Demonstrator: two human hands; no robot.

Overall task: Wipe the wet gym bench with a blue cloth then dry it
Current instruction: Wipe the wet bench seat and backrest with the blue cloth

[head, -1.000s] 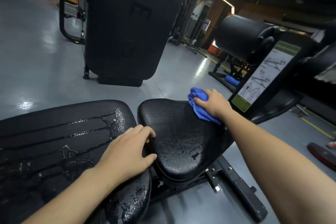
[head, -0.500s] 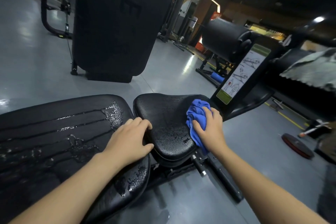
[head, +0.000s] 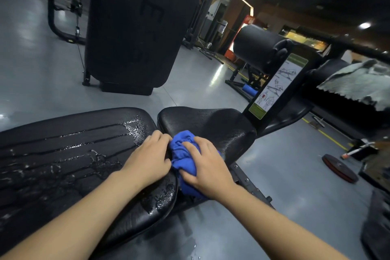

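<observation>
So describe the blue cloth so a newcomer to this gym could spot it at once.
Start at the black bench, its long back pad streaked with water. Go right to the gap where it meets the smaller seat pad. There the right hand presses a bunched blue cloth, beside the left hand. It is the only bright blue, soft thing among black vinyl.

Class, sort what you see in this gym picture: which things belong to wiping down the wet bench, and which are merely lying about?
Part of the job:
- blue cloth, under the right hand
- seat pad
- wet back pad, where the left hand rests

Just lying about:
- weight plate on the floor
- blue foam roller
- instruction placard
- grey towel
</observation>
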